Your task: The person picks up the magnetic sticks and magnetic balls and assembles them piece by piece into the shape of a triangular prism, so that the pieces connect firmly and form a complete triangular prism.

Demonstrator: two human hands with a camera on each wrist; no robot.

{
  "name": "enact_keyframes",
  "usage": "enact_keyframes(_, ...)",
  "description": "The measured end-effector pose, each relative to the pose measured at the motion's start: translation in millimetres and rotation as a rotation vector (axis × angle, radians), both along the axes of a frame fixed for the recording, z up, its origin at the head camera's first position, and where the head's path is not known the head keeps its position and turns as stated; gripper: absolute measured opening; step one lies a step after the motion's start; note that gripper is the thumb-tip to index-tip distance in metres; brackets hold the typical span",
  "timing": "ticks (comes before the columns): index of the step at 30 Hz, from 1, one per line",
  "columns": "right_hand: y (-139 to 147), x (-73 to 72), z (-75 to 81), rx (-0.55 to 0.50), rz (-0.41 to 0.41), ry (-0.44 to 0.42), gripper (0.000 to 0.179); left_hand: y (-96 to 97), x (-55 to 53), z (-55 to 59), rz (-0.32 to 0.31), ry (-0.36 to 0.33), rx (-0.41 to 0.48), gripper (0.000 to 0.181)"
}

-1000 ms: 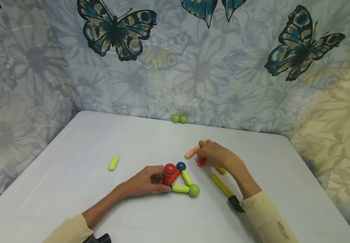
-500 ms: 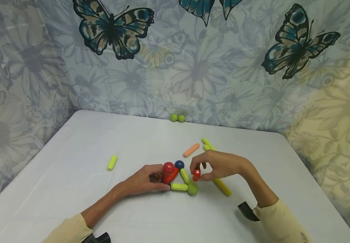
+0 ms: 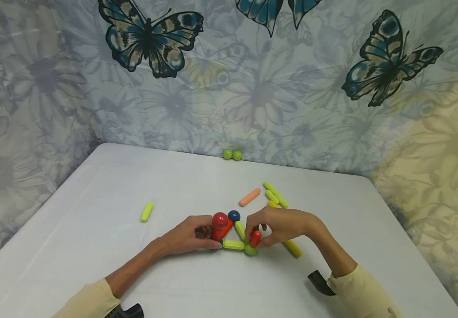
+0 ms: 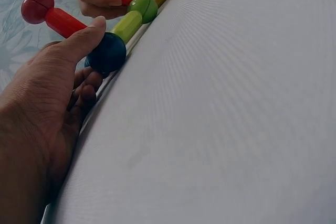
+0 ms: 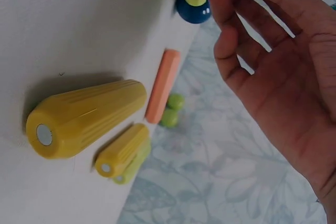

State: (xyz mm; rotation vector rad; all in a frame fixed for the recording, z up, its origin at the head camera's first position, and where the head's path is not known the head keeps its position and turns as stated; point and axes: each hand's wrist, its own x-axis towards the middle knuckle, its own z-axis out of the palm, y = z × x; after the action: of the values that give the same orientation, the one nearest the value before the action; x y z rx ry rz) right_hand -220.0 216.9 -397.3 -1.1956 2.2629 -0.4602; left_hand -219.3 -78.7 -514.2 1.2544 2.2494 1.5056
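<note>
On the white table lies a triangle of magnetic rods and balls. It has two lime rods (image 3: 233, 245), a flat red rod (image 3: 226, 229), a green ball (image 3: 250, 250) and a far blue ball (image 3: 234, 216). My left hand (image 3: 191, 236) grips the near-left blue ball (image 4: 106, 52), thumb on top, fingers beneath. From that ball a second red rod (image 4: 65, 23) rises, topped by a red ball (image 3: 220, 220). My right hand (image 3: 282, 223) pinches another red rod (image 3: 255, 239), upright over the green ball; its lower end appears to meet the ball.
Beyond my right hand lie an orange rod (image 3: 249, 197) and several lime and yellow rods (image 3: 275, 194). A long yellow rod (image 3: 292, 248) lies under that wrist. One lime rod (image 3: 146, 212) is off left. Two green balls (image 3: 232, 154) sit at the far edge.
My right hand picked up the red rod from among the loose rods, brought it nearer and left, and lowered it onto the green ball. My left hand kept its hold.
</note>
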Motion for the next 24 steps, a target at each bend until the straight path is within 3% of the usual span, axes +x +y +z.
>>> enact_keyframes(6, -0.6, -3.3, 7.4, 0.051, -0.011, -0.038, 0.035, -0.2, 1.0, 0.6, -0.008, -0.021, 0.003, 0.021)
enact_keyframes(10, 0.5, -22.2, 27.2, 0.043, -0.071, -0.044, 0.045, -1.7, 0.3, 0.7, -0.009, -0.004, 0.002, 0.020)
enact_keyframes(14, -6.3, -67.1, 49.5, -0.048, -0.140, 0.070, 0.039, -4.8, 0.3, 1.2, 0.008, -0.001, -0.003, 0.020)
enact_keyframes(17, -13.8, -106.8, 55.0, -0.128, -0.231, 0.162, 0.034, -4.6, 1.2, 2.2, 0.002, -0.014, 0.000, 0.021)
enact_keyframes(21, -22.4, -154.8, 38.7, -0.216, -0.382, 0.239, 0.032, -2.5, 2.6, 2.0, -0.014, -0.025, 0.007, 0.021)
enact_keyframes(24, -27.6, -177.8, 15.4, -0.216, -0.472, 0.292, 0.038, -1.9, 2.9, 1.6, -0.021, -0.023, 0.009, 0.023)
